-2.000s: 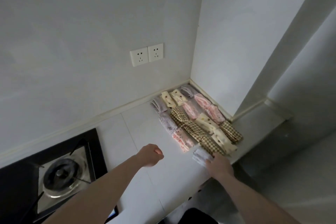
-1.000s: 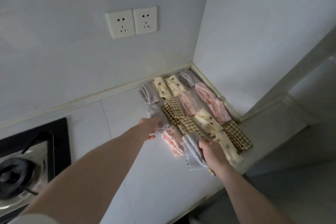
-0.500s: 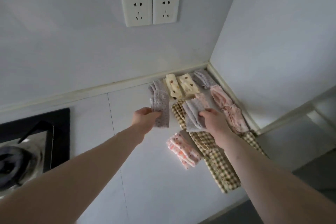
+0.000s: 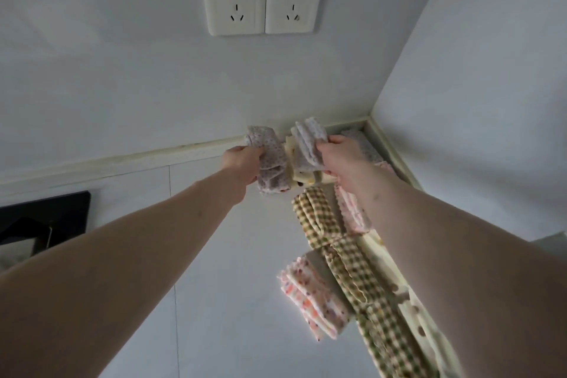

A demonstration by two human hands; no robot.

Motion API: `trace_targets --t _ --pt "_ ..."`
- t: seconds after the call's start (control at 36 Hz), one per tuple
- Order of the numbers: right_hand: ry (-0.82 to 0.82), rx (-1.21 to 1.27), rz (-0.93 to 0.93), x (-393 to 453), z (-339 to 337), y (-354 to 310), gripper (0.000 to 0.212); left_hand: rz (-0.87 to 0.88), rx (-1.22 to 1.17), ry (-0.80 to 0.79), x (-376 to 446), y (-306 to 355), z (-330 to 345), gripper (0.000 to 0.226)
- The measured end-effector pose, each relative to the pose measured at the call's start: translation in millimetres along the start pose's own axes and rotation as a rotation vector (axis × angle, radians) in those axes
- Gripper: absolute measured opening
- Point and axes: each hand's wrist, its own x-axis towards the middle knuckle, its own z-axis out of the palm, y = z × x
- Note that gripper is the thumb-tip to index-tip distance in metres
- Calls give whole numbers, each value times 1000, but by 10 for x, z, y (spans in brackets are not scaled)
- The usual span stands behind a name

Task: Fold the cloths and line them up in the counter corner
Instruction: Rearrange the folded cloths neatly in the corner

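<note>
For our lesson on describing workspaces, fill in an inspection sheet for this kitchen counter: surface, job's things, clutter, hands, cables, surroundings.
Surface: white counter, meeting two walls at the corner.
Job's things: folded cloths lined up towards the corner, among them green checked cloths, a pink floral cloth and a cream dotted cloth; the far row is partly hidden by the hands.
Clutter: nothing seen.
Hands: left hand grips a lilac dotted cloth; right hand grips a pale grey cloth, both lifted near the back wall.
Cables: nothing seen.
Surroundings: double wall socket above; black hob at the left edge.
</note>
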Motion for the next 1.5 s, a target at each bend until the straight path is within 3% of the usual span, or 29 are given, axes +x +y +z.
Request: trace_targets --t 0.17,0.25,0.33,0.47,0.56,0.67,0.75,0.92,1.0,1.08,1.17,1.22,1.36,1.44,1.5 --pt "-70 -77 -19 221 168 54 31 22 90 -10 181 -76 49 13" --pt "-142 -336 -64 266 204 167 33 28 249 -30 197 -113 34 21" --pt "-92 -509 -181 222 181 213 29 21 276 -15 196 -83 -4 25" --pt "26 -446 -269 163 105 213 34 60 333 53 169 -47 -78 33" --pt "34 -399 -261 137 6 248 41 162 379 195 99 -70 -124 38" --pt "91 -350 -243 10 -215 371 42 314 426 236 -223 -173 -129 24" --pt "124 -364 -235 -108 -371 531 33 231 541 102 -446 -340 -29 22" --pt "154 -512 -208 -272 -623 786 26 6 757 -166 -637 -560 350 54" --pt "115 -551 -119 -335 -678 856 13 -66 713 -193 -614 -611 565 81" --pt "96 -588 -57 -353 -693 925 27 -175 578 -143 -568 -594 742 100" --pt "54 -567 20 -374 -673 970 25 -200 492 -97 -538 -578 877 110" --pt "29 -527 42 -377 -665 980 19 -201 472 -89 -539 -572 917 103" --pt "-99 -507 137 -391 -746 927 30 -161 474 -156 -642 -505 887 36" --pt "-67 -388 114 -344 -861 853 30 -79 460 -199 -700 -326 827 27" --pt "-17 -283 120 -291 -946 779 16 -19 411 -225 -698 -138 794 20"
